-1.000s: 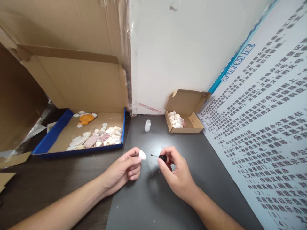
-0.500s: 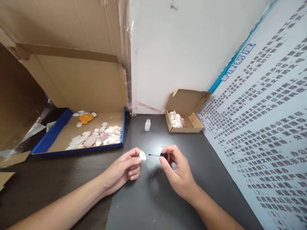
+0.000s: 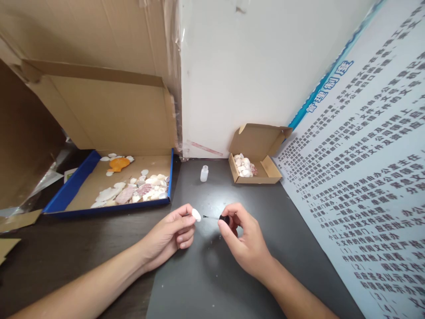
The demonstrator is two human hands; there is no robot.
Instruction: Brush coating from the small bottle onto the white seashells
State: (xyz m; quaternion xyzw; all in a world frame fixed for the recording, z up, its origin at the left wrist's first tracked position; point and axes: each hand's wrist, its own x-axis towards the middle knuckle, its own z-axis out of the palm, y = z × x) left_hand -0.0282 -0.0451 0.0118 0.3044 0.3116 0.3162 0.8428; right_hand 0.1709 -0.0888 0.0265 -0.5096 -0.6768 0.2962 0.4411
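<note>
Between thumb and fingers, my left hand (image 3: 177,228) pinches a small white shell (image 3: 196,215). My right hand (image 3: 244,235) grips the black cap (image 3: 225,219) of a thin brush. The dark brush tip (image 3: 205,216) points left and hangs just right of the shell, with a small gap between them. Behind both hands, a small translucent bottle (image 3: 204,173) stands upright without its cap on the dark mat (image 3: 189,279).
At the left, an open blue-edged box (image 3: 56,204) holds several shells and an orange piece (image 3: 118,164). A small cardboard box (image 3: 259,180) with several shells sits at the back right. A printed sheet (image 3: 365,177) borders the right side, with a white panel (image 3: 232,75) behind.
My right hand has moved slightly left, bringing the brush tip nearer the shell. The shell in my left hand has tilted and shifted slightly.
</note>
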